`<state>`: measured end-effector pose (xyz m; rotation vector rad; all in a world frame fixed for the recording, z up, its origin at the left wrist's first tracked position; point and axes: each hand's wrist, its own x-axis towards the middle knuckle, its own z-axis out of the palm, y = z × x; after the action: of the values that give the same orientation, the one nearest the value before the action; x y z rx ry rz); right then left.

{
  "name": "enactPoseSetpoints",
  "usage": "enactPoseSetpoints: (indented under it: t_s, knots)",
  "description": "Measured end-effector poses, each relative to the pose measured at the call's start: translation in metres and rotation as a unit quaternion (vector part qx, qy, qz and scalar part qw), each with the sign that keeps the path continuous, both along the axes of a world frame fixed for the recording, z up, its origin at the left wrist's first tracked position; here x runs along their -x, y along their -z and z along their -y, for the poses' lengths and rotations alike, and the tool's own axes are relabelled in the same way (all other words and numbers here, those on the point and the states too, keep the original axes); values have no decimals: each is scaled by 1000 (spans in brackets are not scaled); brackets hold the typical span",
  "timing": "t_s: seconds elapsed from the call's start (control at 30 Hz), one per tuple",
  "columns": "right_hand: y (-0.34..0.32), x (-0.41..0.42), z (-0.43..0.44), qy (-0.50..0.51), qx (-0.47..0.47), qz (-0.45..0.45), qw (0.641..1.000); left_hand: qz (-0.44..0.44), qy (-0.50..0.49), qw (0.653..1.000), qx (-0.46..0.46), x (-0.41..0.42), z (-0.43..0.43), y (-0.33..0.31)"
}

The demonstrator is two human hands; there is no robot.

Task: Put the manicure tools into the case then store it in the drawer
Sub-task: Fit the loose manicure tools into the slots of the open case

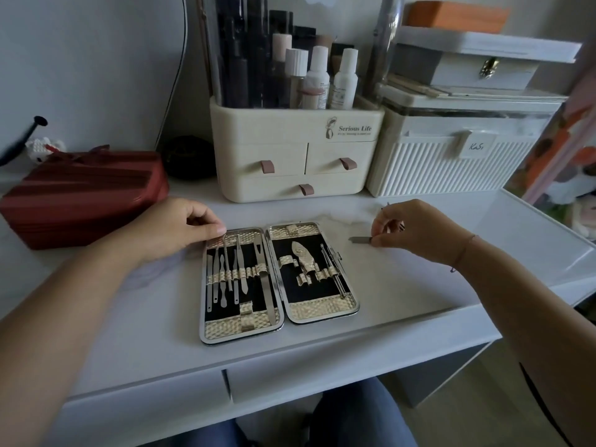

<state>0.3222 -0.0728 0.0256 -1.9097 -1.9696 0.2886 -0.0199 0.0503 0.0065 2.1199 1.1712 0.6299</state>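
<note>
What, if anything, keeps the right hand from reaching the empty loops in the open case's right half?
Probably nothing, so yes. The right hand, pinching a small tool, sits just beside the open case; bare desk lies between, and the empty loops face up uncovered.

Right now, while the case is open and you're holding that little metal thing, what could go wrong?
The right hand pinches the small metal tool by one end only, so it might slip and drop. The case lies open near the front edge of the desk; a bump could knock it off. The pointed tools inside could prick a finger.
</note>
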Motion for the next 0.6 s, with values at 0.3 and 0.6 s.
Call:
enactPoseSetpoints:
  t_s: [0.3, 0.6]
  knots:
    - [-21, 58, -13, -20, -11, -175, 984, 14, -8, 1000, 12, -1, 2, -1]
    - [-21, 130, -64, 1, 195, -378, 905, 51, 8, 997, 62, 1, 4, -2]
